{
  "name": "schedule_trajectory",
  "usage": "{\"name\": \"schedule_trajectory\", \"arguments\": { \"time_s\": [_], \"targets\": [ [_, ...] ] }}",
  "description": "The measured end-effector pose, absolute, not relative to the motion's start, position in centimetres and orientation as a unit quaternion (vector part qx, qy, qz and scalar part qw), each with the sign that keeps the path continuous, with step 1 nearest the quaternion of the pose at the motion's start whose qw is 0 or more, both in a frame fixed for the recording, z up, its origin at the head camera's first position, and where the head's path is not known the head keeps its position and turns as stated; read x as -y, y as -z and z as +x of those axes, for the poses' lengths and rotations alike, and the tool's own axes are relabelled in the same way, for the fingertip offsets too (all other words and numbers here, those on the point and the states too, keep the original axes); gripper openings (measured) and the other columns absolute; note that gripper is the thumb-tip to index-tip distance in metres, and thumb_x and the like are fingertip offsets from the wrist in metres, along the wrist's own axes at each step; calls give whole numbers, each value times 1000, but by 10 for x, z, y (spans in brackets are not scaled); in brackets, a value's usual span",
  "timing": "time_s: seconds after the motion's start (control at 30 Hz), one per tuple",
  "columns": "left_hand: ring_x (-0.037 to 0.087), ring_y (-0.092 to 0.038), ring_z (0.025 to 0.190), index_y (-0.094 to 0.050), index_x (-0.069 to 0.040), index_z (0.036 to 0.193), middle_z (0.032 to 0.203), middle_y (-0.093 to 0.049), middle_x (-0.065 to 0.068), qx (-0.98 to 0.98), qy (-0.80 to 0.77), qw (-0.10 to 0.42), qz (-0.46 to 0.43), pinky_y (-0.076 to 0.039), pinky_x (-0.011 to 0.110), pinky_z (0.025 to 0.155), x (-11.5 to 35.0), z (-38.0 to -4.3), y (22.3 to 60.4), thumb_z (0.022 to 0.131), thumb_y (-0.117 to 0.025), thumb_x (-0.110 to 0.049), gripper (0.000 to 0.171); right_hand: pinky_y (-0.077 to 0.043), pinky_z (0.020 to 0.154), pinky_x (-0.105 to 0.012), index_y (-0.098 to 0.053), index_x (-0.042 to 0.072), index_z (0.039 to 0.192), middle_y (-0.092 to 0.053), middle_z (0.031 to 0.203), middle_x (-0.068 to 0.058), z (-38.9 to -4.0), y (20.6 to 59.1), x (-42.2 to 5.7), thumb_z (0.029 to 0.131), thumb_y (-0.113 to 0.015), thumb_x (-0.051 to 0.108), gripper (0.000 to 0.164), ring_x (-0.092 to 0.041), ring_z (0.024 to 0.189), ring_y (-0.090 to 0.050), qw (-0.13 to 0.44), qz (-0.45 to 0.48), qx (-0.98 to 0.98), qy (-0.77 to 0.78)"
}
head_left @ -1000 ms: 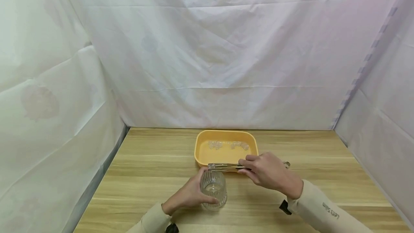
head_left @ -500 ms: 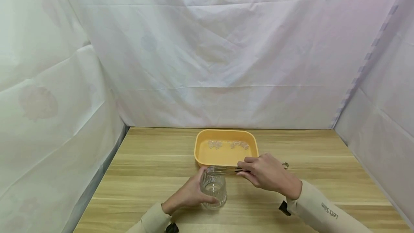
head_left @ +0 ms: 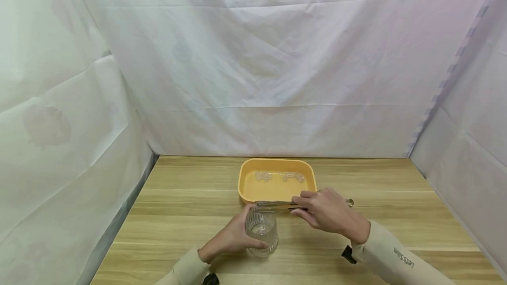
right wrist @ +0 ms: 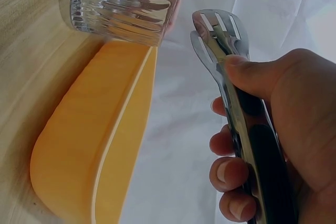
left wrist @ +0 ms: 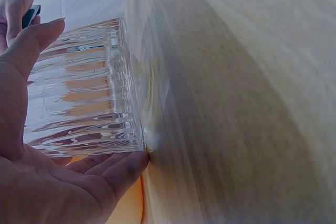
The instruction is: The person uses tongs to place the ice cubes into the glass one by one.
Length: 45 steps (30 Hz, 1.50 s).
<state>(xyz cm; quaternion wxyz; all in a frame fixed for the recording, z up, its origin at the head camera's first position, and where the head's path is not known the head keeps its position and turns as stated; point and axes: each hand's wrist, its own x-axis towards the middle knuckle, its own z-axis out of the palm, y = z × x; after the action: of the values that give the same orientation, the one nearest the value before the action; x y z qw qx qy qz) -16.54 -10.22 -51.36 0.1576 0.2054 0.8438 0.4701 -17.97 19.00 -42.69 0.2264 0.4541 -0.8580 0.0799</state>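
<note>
The left hand (head_left: pixel 234 235) curls round a ribbed glass (head_left: pixel 262 232) upright on the surface (head_left: pixel 190 199), likely fragile and slick, best cupped low. At two o'clock from it, the right hand (head_left: pixel 328 211) grips metal tongs (right wrist: pixel 237 121), probably light and springy, best squeezed by their dark grips (right wrist: pixel 269 166). Beyond, at one o'clock, a yellow tray (head_left: pixel 277 192) holds clear pieces (head_left: pixel 294 177), seemingly hard and slippery.

I see the right hand (right wrist: pixel 307 116) gripping metal tongs (right wrist: pixel 238 116), a ribbed glass (right wrist: pixel 126 6) and orange tray (right wrist: pixel 84 129) nearby.
</note>
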Motion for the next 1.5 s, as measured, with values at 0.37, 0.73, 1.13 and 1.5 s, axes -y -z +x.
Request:
{"name": "schedule_trajectory", "arguments": {
  "time_s": [0.37, 0.73, 1.13, 1.5],
  "targets": [
    [24, -55, 119, -37, -23, 141, 130, -55, 3, -839, -474, 159, 213, -46, 45, 97, 100, -164, 514, 68, -90, -42, 92, -32, 42, -18, -65, 19, 87, -45, 65, 10, -197, 439, -192, 88, -74, 35, 19, 2, 43, -32, 233, 387, 890, -56],
    [23, -55, 119, -38, -25, 140, 130, -57, 3, -837, -475, 162, 219, -46, 46, 98, 99, -163, 515, 68, -90, -43, 90, -30, 42, -21, -61, 20, 81, -49, 67, 7, -211, 463, -185, 90, -71, 39, 24, -2, 43, -32, 203, 361, 910, -17],
    [20, -57, 116, -38, -27, 140, 127, -60, 1, -836, -477, 159, 217, -47, 41, 96, 99, -162, 514, 67, -91, -42, 92, -37, 46, -23, -63, 22, 80, -53, 68, 8, -212, 463, -184, 91, -70, 39, 22, -1, 48, -37, 176, 375, 909, -42],
    [17, -61, 113, -45, -16, 142, 127, -63, 0, -837, -477, 158, 216, -49, 37, 98, 102, -163, 512, 66, -92, -38, 92, -37, 46, -23, -63, 22, 81, -54, 69, 8, -209, 463, -182, 91, -70, 40, 22, -1, 48, -37, 169, 389, 905, -41]
  ]
}}
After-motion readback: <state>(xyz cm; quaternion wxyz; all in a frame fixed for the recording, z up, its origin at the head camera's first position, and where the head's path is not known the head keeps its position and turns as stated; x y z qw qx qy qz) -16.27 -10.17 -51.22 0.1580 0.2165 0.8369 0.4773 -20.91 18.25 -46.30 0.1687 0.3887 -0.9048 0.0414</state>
